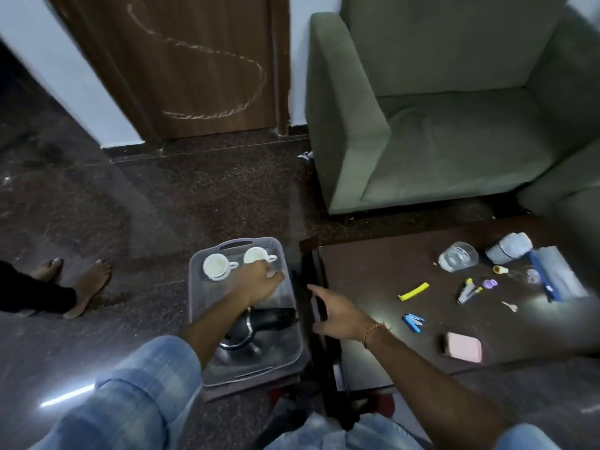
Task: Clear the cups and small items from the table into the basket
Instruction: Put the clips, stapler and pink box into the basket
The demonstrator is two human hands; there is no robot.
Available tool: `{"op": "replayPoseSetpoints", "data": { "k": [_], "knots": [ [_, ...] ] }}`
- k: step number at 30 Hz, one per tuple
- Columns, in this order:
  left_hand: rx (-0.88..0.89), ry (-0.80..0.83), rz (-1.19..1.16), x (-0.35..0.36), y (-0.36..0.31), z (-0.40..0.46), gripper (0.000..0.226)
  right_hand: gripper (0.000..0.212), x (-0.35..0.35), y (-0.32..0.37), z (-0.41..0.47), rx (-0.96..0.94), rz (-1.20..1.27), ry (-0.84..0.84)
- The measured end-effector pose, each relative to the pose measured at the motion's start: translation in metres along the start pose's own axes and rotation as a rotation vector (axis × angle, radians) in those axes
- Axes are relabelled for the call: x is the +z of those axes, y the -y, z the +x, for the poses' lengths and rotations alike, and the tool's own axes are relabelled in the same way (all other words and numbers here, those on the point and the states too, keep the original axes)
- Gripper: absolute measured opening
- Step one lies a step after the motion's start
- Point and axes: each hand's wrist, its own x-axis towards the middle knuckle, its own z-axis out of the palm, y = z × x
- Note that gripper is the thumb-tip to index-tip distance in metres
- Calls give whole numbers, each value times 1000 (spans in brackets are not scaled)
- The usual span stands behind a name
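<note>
**Desk:** Any readable writing or brands, head view?

**Photographer:** None legible. A chalk-like scrawl loops across the brown wooden door [181, 60], far left, but spells nothing I can make out.

**Desk:** Counts?

**Photographer:** Two white ceramic cups [217, 265] stand at the far end of the grey plastic basket [198, 287] on the floor, with one black hair dryer [259, 323] at its near end. The left hand [256, 282] reaches over the right-hand cup, fingers curled; what they pinch, I cannot tell. The right hand [337, 315] hovers at the dark wooden table's [373, 287] left edge, fingers spread, holding nothing. On the table: one clear glass tumbler [458, 256], one yellow clip [414, 291], one blue clip [413, 321], one pink rectangular case [462, 347].
</note>
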Motion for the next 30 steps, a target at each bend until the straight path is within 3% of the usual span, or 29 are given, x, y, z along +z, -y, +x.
{"op": "replayPoseSetpoints", "data": {
  "k": [4,8,16,21,30],
  "knots": [
    [188,105,59,47,-90,9,39,86,-45,-71,-39,98,-36,-165],
    [269,228,70,112,-177,3,55,84,-90,-155,-85,159,-12,-263],
    [416,346,200,232,-311,-20,47,79,-164,-305,-183,330,29,-388],
    [466,391,305,278,-331,-17,50,85,-175,-358,-198,378,22,-374],
    [414,426,387,353,-298,22,49,86,-149,-400,-152,373,-74,-234]
  ]
}}
